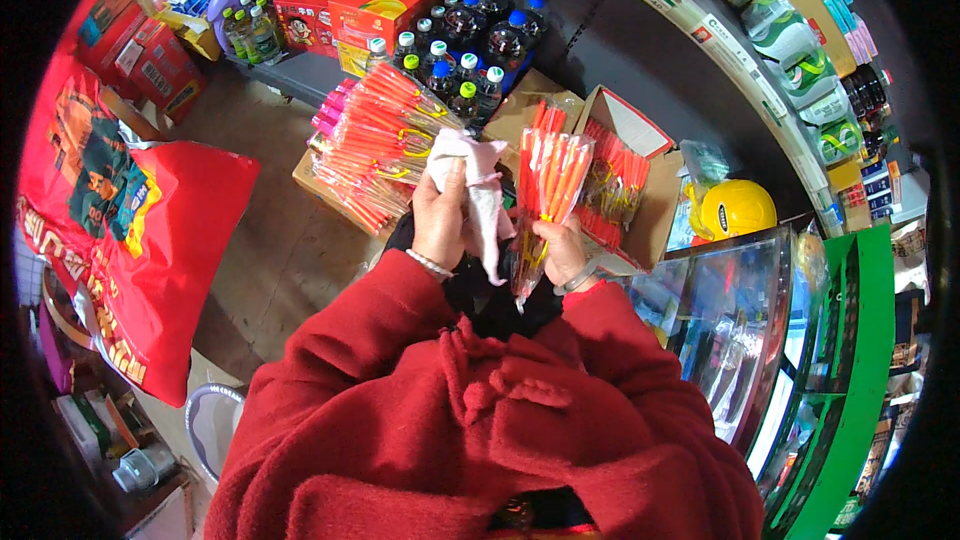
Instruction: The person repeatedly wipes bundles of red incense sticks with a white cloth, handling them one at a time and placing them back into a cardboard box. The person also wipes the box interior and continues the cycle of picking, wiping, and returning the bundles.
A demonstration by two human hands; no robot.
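Note:
Bunched in my left hand [437, 220] is a pale pink cloth [478, 180], its loose end hanging down in front of me. My right hand [563, 252] grips a bundle of orange-red sticks [552, 172] in clear plastic, near its yellow tie; the sticks point up and away. The cloth and the bundle are side by side with a small gap. Just beyond my left hand, a heap of similar bundles [385, 130] lies on a cardboard box. To the right of the held bundle, an open cardboard box [655, 205] contains more bundles [610, 175].
Dark-drink bottles [470, 25] and a red-yellow carton [390, 5] stand ahead. A large red bag [190, 230] is at left. A yellow hard hat [738, 210] sits above a glass display case [720, 320] at right. Stocked shelves [745, 50] curve along the far right.

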